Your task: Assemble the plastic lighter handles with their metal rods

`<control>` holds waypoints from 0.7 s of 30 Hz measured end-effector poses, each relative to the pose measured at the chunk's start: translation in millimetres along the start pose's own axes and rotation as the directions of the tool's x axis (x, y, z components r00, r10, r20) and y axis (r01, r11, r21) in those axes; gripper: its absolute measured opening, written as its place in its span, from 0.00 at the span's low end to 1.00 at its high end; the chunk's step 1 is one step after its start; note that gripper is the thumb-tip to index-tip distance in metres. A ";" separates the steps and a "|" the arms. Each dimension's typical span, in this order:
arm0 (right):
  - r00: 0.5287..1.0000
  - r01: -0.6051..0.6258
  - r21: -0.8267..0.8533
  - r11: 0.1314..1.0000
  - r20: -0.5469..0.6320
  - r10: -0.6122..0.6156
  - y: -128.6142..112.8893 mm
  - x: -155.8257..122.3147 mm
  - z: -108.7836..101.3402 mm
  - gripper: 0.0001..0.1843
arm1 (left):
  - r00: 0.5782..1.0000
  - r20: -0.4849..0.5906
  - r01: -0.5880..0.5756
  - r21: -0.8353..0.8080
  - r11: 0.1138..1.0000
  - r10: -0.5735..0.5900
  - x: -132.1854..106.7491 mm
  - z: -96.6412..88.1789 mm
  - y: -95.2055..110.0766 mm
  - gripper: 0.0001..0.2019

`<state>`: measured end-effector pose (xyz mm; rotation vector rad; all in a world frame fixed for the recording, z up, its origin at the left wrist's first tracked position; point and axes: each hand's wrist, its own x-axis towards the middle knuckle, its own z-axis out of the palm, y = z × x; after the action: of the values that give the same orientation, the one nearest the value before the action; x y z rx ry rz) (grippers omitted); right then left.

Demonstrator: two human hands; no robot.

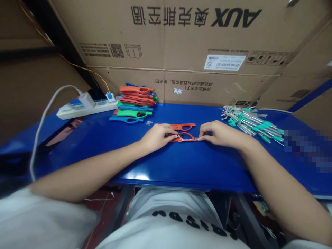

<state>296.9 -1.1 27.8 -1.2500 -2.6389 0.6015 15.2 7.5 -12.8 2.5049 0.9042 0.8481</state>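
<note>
An orange plastic handle piece (184,126) lies on the blue table (181,166), with a second orange part (187,137) just in front of it. My left hand (155,136) is curled, its fingertips pinching the left end of the front orange part. My right hand (218,133) is curled too, pinching the right end, where a thin metal wire piece (189,139) lies along the part. Both hands rest on the table top.
A stack of orange, green and blue plastic handles (135,103) sits at the back left. A pile of metal pieces with teal tips (250,122) lies at the back right. A white power strip (85,107) with a plugged charger is far left. Cardboard boxes (181,52) wall the back.
</note>
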 end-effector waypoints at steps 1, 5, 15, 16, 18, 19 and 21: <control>1.000 0.008 -0.020 1.000 0.001 -0.008 -1.3 0.4 0.1 0.12 | 1.000 0.000 0.003 0.001 1.000 -0.003 0.0 0.4 0.0 0.07; 1.000 0.020 -0.081 0.997 0.009 -0.020 -7.8 1.2 -0.9 0.10 | 1.000 0.010 0.029 -0.007 1.000 -0.029 0.9 1.9 0.8 0.08; 1.000 -0.021 -0.016 1.000 0.001 0.021 -6.9 -0.1 -2.0 0.07 | 0.985 0.165 -0.017 0.392 0.920 -0.052 -2.4 -7.6 18.4 0.14; 1.000 -0.028 -0.014 1.000 0.001 0.028 -7.1 -0.2 -1.8 0.07 | 0.981 0.189 -0.048 0.448 0.893 -0.042 -3.3 -9.7 21.8 0.15; 0.999 -0.045 -0.014 0.999 0.008 0.045 -8.6 -0.4 -1.9 0.07 | 0.971 0.239 -0.125 0.525 0.842 -0.005 -4.8 -13.8 28.2 0.17; 0.998 -0.055 -0.014 0.998 0.012 0.055 -9.5 -0.7 -2.1 0.07 | 0.965 0.263 -0.165 0.546 0.821 0.019 -5.4 -15.5 30.7 0.17; 0.997 -0.073 -0.010 0.997 0.023 0.074 -10.8 -1.9 -3.2 0.07 | 0.952 0.298 -0.227 0.550 0.804 0.066 -6.5 -17.7 33.6 0.17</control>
<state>291.5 -7.8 35.4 -1.3560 -2.6271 0.6196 15.3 -19.6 14.6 3.1511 0.9937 0.2668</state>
